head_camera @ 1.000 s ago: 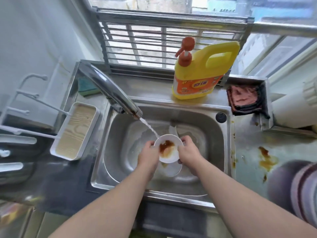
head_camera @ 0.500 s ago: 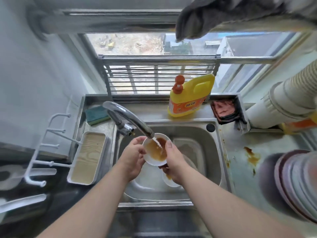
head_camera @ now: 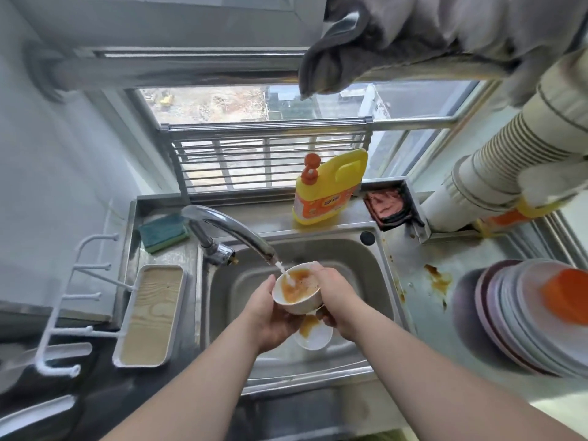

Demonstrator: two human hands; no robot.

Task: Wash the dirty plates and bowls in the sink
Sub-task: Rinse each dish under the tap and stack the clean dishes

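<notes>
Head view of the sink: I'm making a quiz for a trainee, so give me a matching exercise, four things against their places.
Things:
1. white ceramic bowl with brown sauce
2. green and yellow sponge
3. yellow detergent bottle with orange pump
4. stack of pale round plates

Places:
A. counter, right of the steel sink
B. ledge behind the sink, under the window
C. held under the running chrome tap
D. ledge left of the tap's base

Pairs: 1-C, 2-D, 3-B, 4-A
</notes>
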